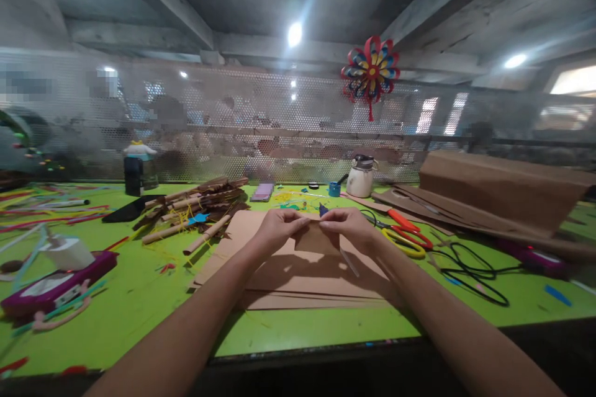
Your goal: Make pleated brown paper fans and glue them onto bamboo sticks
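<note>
Between my two hands is a small piece of brown paper [316, 239], held up by its top edge. My left hand [282, 226] pinches the paper's upper left part with thumb and fingers. On the other side, my right hand [349, 226] pinches its upper right part. Below lies a stack of large brown paper sheets [298, 279], on which the shadow of my hands falls. A thin pale stick [350, 263] rests on the sheets beneath my right hand. Just beyond my fingertips a dark blue pointed thing [323, 209] shows, partly hidden.
Rolled brown paper pieces [205, 205] are heaped at left, near a black phone [130, 208] and a purple power strip [60, 285]. To the right lie yellow-handled scissors [405, 245], red-handled scissors [412, 229], a black cable [479, 270] and folded brown paper [498, 192]. A white jug [361, 178] stands behind.
</note>
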The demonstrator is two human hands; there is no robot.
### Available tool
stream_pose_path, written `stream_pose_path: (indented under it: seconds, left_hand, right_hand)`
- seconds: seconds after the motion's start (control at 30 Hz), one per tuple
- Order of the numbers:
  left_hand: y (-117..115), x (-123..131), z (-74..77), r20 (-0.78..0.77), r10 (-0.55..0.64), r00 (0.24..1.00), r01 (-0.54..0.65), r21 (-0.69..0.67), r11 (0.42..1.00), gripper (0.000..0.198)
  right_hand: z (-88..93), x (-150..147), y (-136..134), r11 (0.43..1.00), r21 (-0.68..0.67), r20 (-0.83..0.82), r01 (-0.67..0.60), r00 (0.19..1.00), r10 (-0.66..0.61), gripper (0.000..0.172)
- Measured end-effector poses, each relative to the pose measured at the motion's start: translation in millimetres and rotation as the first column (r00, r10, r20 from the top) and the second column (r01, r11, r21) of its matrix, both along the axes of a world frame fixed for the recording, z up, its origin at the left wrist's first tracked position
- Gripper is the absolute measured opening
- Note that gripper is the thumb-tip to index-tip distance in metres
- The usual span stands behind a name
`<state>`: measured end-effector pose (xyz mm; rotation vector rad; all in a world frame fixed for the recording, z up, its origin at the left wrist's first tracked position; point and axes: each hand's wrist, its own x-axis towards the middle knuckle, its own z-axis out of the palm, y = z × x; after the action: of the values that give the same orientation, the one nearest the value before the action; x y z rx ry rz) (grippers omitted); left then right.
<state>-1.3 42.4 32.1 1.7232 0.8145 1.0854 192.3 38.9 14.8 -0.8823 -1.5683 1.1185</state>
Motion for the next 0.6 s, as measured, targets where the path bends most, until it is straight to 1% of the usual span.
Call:
stream_pose_path:
  seconds: [0.07,0.2,0.27,0.37,0.5,0.53,0.6]
  left_hand:
    - [-1.0,-0.8,-0.1,0.011,-0.016,1.0,0.016,-0.005,1.0,0.028]
    - [-2.7,-2.4,-0.8,-0.057,-0.179,0.982,0.179,0.003,0.984,0.028]
    - [-2.0,-4.0,-1.2,-0.121,-0.229,0.966,0.231,0.0,0.973,0.028]
    - [0.7,-7.3,-1.7,-0.254,-0.226,0.94,0.224,-0.038,0.974,0.029]
    - [5.0,-11.2,-7.7,-0.463,-0.175,0.869,0.173,-0.049,0.984,0.019]
    - [5.9,-11.7,-10.6,-0.493,-0.173,0.853,0.166,-0.059,0.984,0.017]
    - [7.5,-12.0,-17.3,-0.526,-0.187,0.83,0.166,-0.086,0.982,0.017]
  right_hand:
    - [-1.1,-0.9,-0.1,1.0,-0.005,-0.035,0.008,0.999,-0.008,0.025]
    - [-3.9,-4.1,-1.2,1.0,0.004,-0.008,-0.01,1.0,0.01,0.025]
    - [-4.9,-5.2,-1.3,0.999,-0.007,0.028,-0.041,0.999,0.041,0.025]
    - [-6.6,-6.2,-1.5,0.997,-0.034,0.133,-0.073,0.988,0.077,0.024]
    - [-13.7,-9.1,-3.6,0.992,-0.071,0.338,-0.105,0.933,0.124,0.017]
    - [-16.1,-10.3,-4.0,0.99,-0.065,0.369,-0.123,0.919,0.138,0.015]
    - [-20.9,-12.5,-4.4,0.987,-0.003,0.423,-0.162,0.894,0.148,0.012]
